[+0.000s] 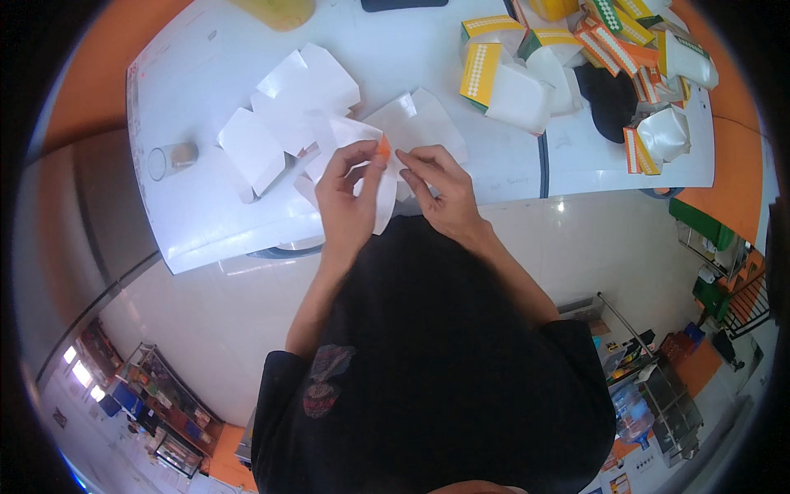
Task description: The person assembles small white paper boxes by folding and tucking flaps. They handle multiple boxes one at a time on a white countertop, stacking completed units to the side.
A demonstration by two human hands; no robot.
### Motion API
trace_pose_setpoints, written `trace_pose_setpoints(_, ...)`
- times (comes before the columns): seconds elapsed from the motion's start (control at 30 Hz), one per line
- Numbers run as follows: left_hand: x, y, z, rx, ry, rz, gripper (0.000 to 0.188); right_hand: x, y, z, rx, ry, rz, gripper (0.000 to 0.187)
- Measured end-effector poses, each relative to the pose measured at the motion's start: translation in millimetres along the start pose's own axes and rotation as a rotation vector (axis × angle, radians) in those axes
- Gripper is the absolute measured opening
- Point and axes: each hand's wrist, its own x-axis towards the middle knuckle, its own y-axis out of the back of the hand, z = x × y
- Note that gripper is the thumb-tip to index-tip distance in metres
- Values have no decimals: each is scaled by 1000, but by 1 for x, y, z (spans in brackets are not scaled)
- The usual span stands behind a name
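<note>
Just over the table's near edge, my left hand [350, 193] pinches a partly folded paper food box [385, 198], white with a small orange patch at its top, between thumb and fingers. My right hand [444, 193] is close beside the box's right edge. Its fingers are curved, with a small gap between thumb and index fingertip, and nothing shows between them. Beneath and beyond the hands lie flat white box blanks [309, 86], with another white blank [420, 123] behind my right hand. My left hand hides part of the blanks.
Folded boxes [514, 95] in yellow, green, orange and white are heaped at the table's far right, around a black object [607, 103]. A clear cup [173, 160] lies at the left. A yellowish container [276, 10] and a dark flat object [403, 4] sit at the far edge.
</note>
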Motion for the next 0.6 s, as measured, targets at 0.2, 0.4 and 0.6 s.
trace_pose_setpoints(0.2, 7, 10, -19, 41, -87, -8, 15, 2, 2, 4, 259, -201, 54, 29)
trace_pose_setpoints(0.4, -9, -4, -30, 125, -9, 9, 16, 3, 5, 1, 196, -168, 74, 28)
trace_pose_setpoints(0.6, -13, -9, -33, 70, 6, 27, 13, 6, 6, -1, 123, -89, 78, 28)
